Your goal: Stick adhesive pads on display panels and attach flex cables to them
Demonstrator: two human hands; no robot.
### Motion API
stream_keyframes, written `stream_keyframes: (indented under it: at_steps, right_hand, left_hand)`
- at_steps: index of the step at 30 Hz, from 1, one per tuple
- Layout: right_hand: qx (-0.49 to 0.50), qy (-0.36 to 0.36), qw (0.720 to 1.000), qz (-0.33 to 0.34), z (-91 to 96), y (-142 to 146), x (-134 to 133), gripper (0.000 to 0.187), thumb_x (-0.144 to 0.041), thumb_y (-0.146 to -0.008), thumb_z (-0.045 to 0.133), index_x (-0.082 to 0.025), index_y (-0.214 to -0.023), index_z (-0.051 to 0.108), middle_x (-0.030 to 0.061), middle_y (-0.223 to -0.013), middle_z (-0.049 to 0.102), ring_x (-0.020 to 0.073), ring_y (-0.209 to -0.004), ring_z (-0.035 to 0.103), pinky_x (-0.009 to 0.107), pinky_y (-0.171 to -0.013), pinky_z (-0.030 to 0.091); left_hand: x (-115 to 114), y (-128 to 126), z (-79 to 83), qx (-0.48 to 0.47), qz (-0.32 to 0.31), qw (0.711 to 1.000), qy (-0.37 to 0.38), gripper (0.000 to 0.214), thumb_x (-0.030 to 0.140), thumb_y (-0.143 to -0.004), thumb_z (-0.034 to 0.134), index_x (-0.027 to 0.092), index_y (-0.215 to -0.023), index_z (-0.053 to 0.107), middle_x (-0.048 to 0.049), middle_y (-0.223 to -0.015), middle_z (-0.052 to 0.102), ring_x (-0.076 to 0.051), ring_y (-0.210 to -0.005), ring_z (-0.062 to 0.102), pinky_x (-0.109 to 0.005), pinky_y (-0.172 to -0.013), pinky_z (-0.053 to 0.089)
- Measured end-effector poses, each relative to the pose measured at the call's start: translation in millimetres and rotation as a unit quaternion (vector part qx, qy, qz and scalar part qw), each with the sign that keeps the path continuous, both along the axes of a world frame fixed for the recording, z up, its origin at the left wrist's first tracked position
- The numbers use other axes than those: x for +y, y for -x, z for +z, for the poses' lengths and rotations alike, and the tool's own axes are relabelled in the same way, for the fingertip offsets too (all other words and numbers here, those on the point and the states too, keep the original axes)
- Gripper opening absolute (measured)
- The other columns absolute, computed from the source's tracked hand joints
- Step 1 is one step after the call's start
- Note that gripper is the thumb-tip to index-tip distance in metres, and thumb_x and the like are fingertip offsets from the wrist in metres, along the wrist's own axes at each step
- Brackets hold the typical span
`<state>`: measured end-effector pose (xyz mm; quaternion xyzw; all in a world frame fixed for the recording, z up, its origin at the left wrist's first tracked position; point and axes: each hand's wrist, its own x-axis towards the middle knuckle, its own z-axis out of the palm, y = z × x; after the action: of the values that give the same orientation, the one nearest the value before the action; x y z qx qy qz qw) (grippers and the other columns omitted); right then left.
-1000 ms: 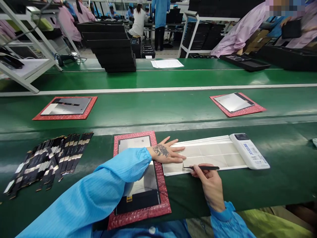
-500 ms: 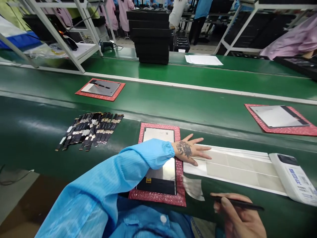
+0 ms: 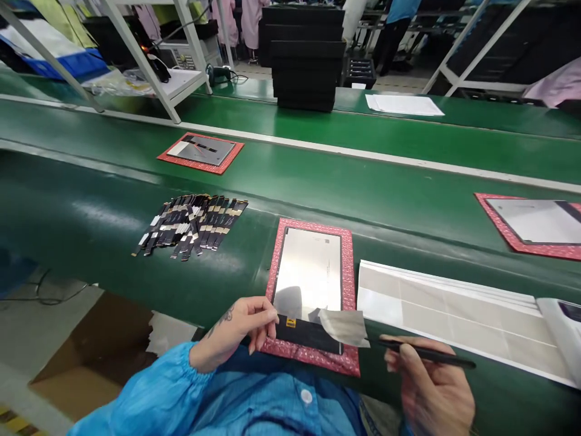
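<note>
A grey display panel lies on a red bubble mat at the near edge of the green bench. My left hand is curled at the mat's near-left corner, fingertips pinched on its edge. My right hand is closed round thin black tweezers. The tweezers' tip carries a small translucent grey film piece, which hangs over the panel's dark lower strip. Right of the mat lies a long white backing sheet with pale rectangular labels on it.
A fanned pile of black flex cables lies to the left. A white device sits on the sheet's right end. Two more panels on red mats ride the conveyor. Behind are stacked black trays and papers. A cardboard box is below.
My left hand left the white sheet and drew back to the mat's near-left corner. The film piece on the tweezers now hangs over the panel's lower edge. The view swung left.
</note>
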<state>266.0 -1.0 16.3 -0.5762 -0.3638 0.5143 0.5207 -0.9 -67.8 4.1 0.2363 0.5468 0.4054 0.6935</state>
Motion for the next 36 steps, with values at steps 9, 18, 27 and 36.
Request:
stream_keyframes:
  at_steps: [9,18,27,36]
  right_hand:
    - [0.007,-0.016,0.998,0.052,-2.1,22,-12,0.031,-0.035,-0.057,0.087,-0.023,-0.073,0.063,0.0024,-0.067,0.073,0.0135,-0.045,0.061,0.023,-0.044,0.055]
    - [0.002,-0.02,0.997,0.072,-6.3,17,-24,0.031,-0.029,-0.056,0.087,-0.025,-0.075,0.063,0.0024,-0.07,0.073,0.0241,-0.062,0.072,0.029,-0.048,0.061]
    - [0.01,-0.046,0.995,0.083,1.6,23,-24,0.026,-0.026,-0.059,0.085,-0.026,-0.075,0.065,0.0017,-0.069,0.073,0.0197,-0.053,0.068,0.026,-0.042,0.057]
    - [-0.045,0.041,0.997,0.056,-20.8,5,-19,0.037,-0.042,-0.06,0.086,-0.02,-0.079,0.063,0.0001,-0.06,0.07,0.0161,-0.049,0.063,0.027,-0.049,0.058]
  left_hand:
    - [-5,-17,-1.3,-0.103,0.023,0.993,0.043,0.056,0.065,-0.066,0.073,0.013,-0.076,0.056,-0.0019,-0.06,0.062,-0.009,-0.041,0.055,-0.016,-0.034,0.042]
    - [3,-28,-7.4,-0.165,-0.006,0.984,0.067,0.052,0.061,-0.068,0.073,0.012,-0.077,0.057,-0.0034,-0.06,0.062,-0.01,-0.042,0.056,-0.017,-0.035,0.042]
    - [11,-28,-2.6,-0.145,0.003,0.986,0.084,0.041,0.044,-0.057,0.08,0.015,-0.067,0.053,-0.0023,-0.055,0.061,-0.01,-0.041,0.054,-0.017,-0.034,0.04]
    - [5,-26,-1.4,0.077,-0.036,0.996,-0.022,0.034,0.048,-0.071,0.067,0.017,-0.066,0.054,0.0023,-0.056,0.053,-0.009,-0.048,0.047,-0.021,-0.046,0.041]
